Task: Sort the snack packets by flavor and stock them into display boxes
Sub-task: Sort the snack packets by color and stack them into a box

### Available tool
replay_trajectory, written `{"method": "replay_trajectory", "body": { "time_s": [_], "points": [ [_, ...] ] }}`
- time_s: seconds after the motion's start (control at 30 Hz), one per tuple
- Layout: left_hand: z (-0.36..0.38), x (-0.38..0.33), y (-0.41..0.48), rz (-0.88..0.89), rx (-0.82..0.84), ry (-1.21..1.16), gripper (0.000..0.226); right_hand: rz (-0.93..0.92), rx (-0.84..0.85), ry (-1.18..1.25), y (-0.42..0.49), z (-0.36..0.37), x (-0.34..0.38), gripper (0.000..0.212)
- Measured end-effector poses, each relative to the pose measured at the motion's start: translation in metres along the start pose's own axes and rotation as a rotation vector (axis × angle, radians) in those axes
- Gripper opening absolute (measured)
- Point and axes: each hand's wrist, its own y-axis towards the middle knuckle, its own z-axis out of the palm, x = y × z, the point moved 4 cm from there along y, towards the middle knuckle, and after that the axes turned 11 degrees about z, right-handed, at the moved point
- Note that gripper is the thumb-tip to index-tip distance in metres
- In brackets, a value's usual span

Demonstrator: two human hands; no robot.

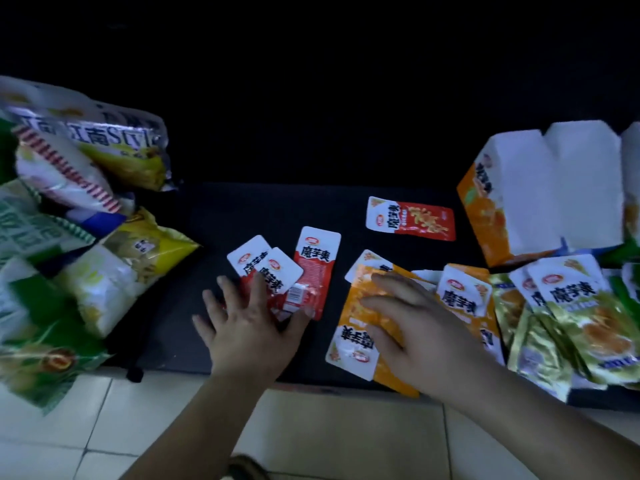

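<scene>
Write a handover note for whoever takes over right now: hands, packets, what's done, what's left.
Left hand: open, fingers spread, resting flat on the red packets.
Right hand: open, flat on the orange packets beside them.
A lone red packet lies apart, farther back. The green-gold packets are heaped at right, in front of the orange display box, whose flaps are open.
Done: packets roughly grouped by colour.
Left: gather the stray red, then stock the boxes; box contents not visible.
Large snack bags are piled far left.

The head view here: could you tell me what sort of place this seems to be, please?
Probably a shop or stockroom floor: an orange display box, red snack packets laid out on a dark mat, and large snack bags piled beside pale floor tiles.
</scene>
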Motion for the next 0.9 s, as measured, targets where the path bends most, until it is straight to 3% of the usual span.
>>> {"method": "replay_trajectory", "body": {
  "time_s": [0.1,0.27,0.37,0.6,0.73,0.83,0.9],
  "points": [
    [0.005,0.008,0.003,0.027,-0.027,0.014,0.105,0.034,0.052,-0.071,0.036,-0.004,0.008,0.045],
    [-0.004,0.013,0.012,0.162,-0.17,0.071,0.079,0.395,0.166,-0.4,0.117,-0.02,-0.011,0.066],
    [-0.004,0.007,0.017,0.222,-0.209,0.049,0.074,0.468,0.292,-0.401,0.127,-0.006,-0.009,0.064],
    [0.002,0.015,0.021,0.217,-0.196,0.111,0.073,0.234,0.459,-0.165,0.14,0.011,0.051,0.07],
    [-0.011,0.034,0.022,0.125,-0.224,0.063,0.065,0.162,0.41,-0.045,0.149,0.02,0.072,0.057],
    [-0.015,0.049,0.018,0.094,-0.299,-0.035,0.056,0.187,0.354,-0.309,0.148,0.025,0.077,0.048],
    [-0.015,0.057,0.015,0.047,-0.321,-0.136,0.053,0.234,0.368,-0.391,0.141,0.033,0.081,0.057]
  ]
}}
